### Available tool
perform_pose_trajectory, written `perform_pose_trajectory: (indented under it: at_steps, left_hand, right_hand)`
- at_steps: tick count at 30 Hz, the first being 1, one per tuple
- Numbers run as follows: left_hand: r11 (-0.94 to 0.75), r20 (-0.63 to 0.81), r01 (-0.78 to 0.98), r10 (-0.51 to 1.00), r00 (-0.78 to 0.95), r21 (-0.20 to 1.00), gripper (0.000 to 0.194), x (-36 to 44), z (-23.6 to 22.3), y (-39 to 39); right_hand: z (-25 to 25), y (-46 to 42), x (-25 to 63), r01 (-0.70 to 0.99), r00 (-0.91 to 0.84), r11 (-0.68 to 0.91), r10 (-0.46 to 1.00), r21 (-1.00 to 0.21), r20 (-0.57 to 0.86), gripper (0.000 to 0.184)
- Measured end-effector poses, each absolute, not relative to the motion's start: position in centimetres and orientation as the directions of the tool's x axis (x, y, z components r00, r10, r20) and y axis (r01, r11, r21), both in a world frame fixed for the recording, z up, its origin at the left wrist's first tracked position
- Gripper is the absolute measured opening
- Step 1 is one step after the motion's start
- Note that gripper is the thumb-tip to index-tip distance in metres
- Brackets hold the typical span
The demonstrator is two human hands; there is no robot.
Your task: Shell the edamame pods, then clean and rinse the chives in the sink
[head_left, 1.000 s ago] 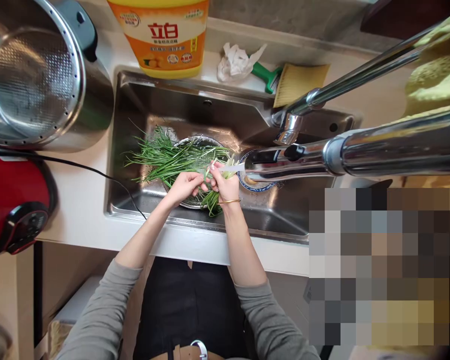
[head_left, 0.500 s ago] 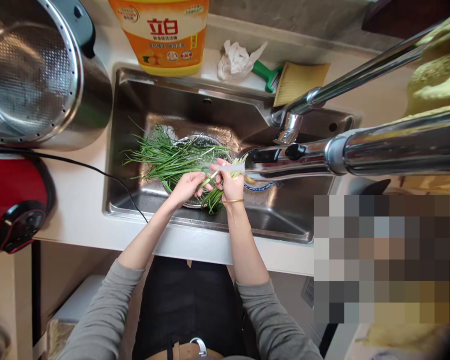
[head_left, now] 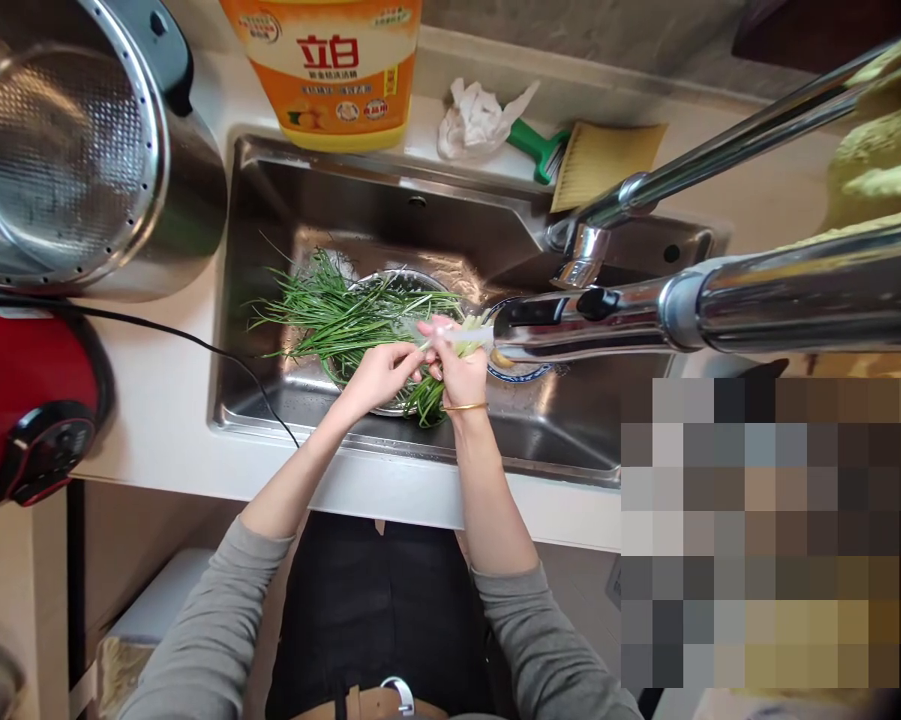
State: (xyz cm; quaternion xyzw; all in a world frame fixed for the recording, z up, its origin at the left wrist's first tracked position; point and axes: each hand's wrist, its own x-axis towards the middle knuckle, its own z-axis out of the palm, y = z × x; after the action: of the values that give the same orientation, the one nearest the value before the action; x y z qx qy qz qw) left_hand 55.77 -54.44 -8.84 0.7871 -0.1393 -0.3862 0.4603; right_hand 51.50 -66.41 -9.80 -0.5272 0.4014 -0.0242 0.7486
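A loose bunch of green chives (head_left: 330, 310) lies across a round metal basin (head_left: 387, 411) inside the sink. More chives are gathered in my right hand (head_left: 461, 372), their pale stalk ends pointing right and green leaves hanging below the fist. My left hand (head_left: 381, 378) is closed, its fingertips pinching chive stalks right beside the right hand's fingers. Water runs leftward from the faucet (head_left: 562, 325) over the right hand's fingers. Partly behind the faucet sits a blue-rimmed dish (head_left: 529, 375).
Around the steel sink (head_left: 570, 430) stand a large steel pot (head_left: 187, 210), a red appliance (head_left: 37, 370) with a black cord (head_left: 195, 338), and an orange detergent bottle (head_left: 345, 85). Crumpled tissue (head_left: 472, 120), a green-handled peeler (head_left: 536, 150) and a yellow sponge cloth (head_left: 607, 160) lie behind.
My left hand has moved slightly right and closed up against my right hand. The stalk that stretched between the hands is now mostly covered by fingers.
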Motion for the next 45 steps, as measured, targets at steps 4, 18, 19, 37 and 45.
perform_pose_trajectory:
  at_steps: [4,18,19,37,45]
  left_hand:
    - [-0.555,-0.493,0.148,-0.547,0.676,0.818,0.038,55.3,-8.3,-55.6]
    - [-0.334,-0.546,0.435,-0.444,0.710,0.836,0.045,54.4,-8.8,-53.3]
    - [-0.347,-0.536,0.413,-0.444,0.718,0.842,0.046,54.5,-8.7,-53.4]
    - [-0.587,-0.505,0.192,-0.433,0.747,0.786,0.038,53.9,-7.7,-53.0]
    - [-0.879,-0.437,-0.292,-0.447,0.780,0.378,0.036,53.1,-6.1,-54.2]
  right_hand:
    - [-10.2,-66.2,51.2,-0.385,0.669,0.446,-0.468,-0.808,-0.577,0.039]
    - [-9.3,-67.7,52.1,-0.490,0.694,0.453,-0.314,-0.745,-0.648,0.035]
    - [-9.1,-67.4,51.9,-0.512,0.715,0.449,-0.251,-0.733,-0.653,0.035]
    - [-9.6,-67.3,51.2,-0.578,0.666,0.446,-0.225,-0.683,-0.711,0.040]
    - [-10.7,-66.5,51.1,-0.601,0.674,0.217,-0.380,-0.769,-0.634,0.036]
